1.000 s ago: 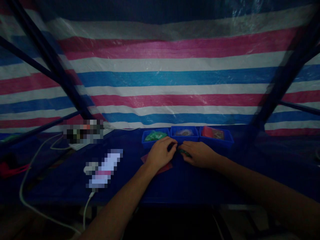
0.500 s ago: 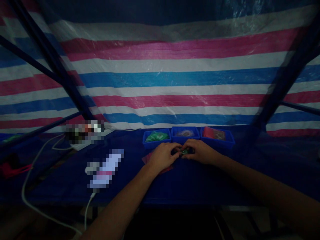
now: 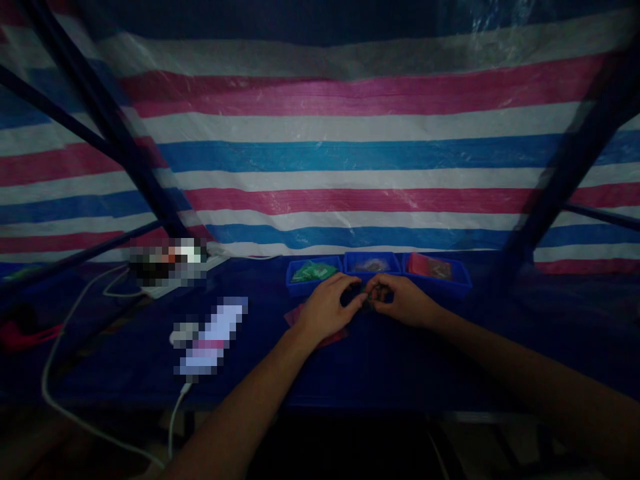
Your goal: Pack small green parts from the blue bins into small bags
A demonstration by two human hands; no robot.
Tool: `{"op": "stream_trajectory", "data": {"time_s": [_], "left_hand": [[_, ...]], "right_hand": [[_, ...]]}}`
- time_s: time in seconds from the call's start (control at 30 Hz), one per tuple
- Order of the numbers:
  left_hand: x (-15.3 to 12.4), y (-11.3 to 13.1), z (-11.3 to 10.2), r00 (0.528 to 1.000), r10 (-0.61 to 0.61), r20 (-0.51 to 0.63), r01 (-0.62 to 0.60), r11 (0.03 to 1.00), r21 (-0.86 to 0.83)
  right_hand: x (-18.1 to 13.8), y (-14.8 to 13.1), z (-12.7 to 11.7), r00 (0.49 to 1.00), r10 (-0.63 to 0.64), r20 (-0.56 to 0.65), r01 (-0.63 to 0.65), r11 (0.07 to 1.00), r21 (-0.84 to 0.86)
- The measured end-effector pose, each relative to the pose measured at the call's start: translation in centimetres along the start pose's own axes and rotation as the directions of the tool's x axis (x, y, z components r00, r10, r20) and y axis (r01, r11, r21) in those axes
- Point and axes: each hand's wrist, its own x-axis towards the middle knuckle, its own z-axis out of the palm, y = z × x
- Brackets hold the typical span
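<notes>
Steadiness seems called for next as a greenish piece [image 3: 369,304] is apparently worked — pinched by the right hand [image 3: 400,301], left hand [image 3: 329,308] alongside, its grip unclear.

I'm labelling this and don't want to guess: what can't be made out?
All in the head view:
Small dark item between left hand and right hand: fingers mostly cover it.
Middle of the red sheet: behind the left hand.
Screen of the phone: pixelated.
Contents of the middle blue bin: too small, dim.
</notes>
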Motion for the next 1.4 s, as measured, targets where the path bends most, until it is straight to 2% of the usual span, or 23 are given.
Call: {"op": "stream_trajectory", "data": {"time_s": [0.1, 0.2, 0.3, 0.4, 0.5, 0.6, 0.7, 0.8, 0.87, 1.13, 1.3, 1.4], "left_hand": [[0.0, -0.2, 0.1, 0.998, -0.027, 0.052, 0.025, 0.999, 0.034], [-0.1, -0.5, 0.3, 0.995, -0.047, 0.092, 0.042, 0.997, 0.057], [-0.1, -0.6, 0.3, 0.992, -0.077, 0.098, 0.072, 0.996, 0.054], [0.0, -0.2, 0.0, 0.993, -0.08, 0.091, 0.077, 0.996, 0.04], [0.0, 0.2, -0.3, 0.994, -0.061, 0.094, 0.061, 0.998, 0.002], [0.0, 0.3, -0.3, 0.997, -0.047, 0.067, 0.05, 0.998, -0.047], [0.1, 0.1, -0.2, 0.999, -0.046, 0.006, 0.046, 0.994, -0.096], [0.4, 0.0, -0.3, 0.996, -0.064, -0.054, 0.055, 0.985, -0.164], [0.5, 0.1, -0.6, 0.993, -0.077, -0.088, 0.057, 0.976, -0.209], [0.3, 0.4, -0.3, 0.99, -0.111, -0.092, 0.073, 0.937, -0.343], [0.5, 0.1, 0.1, 0.981, -0.155, -0.114, 0.09, 0.892, -0.442], [0.5, 0.3, -0.2, 0.978, -0.15, -0.144, 0.074, 0.898, -0.433]], "right_hand": [[-0.1, 0.0, 0.1, 0.999, -0.023, 0.042, 0.024, 0.999, -0.029], [-0.2, 0.1, 0.1, 0.992, -0.124, 0.031, 0.128, 0.977, -0.169], [-0.4, 0.0, -0.1, 0.977, -0.192, 0.089, 0.209, 0.943, -0.261], [-0.5, -0.2, -0.3, 0.975, -0.178, 0.136, 0.212, 0.933, -0.292], [-0.4, -0.3, -0.5, 0.987, -0.132, 0.086, 0.152, 0.944, -0.292], [-0.2, -0.3, -0.4, 0.996, -0.068, -0.052, 0.058, 0.983, -0.175], [0.0, -0.3, -0.2, 0.985, 0.039, -0.166, -0.017, 0.991, 0.132], [0.1, -0.7, 0.0, 0.983, 0.121, -0.141, -0.044, 0.891, 0.452], [0.1, -0.9, 0.2, 0.983, 0.139, -0.116, -0.053, 0.833, 0.551], [0.2, -0.7, 0.1, 0.977, 0.199, -0.071, -0.115, 0.783, 0.611], [0.2, -1.3, 0.0, 0.965, 0.234, -0.114, -0.114, 0.773, 0.624], [0.2, -1.7, 0.0, 0.966, 0.224, -0.129, -0.098, 0.779, 0.619]]}}
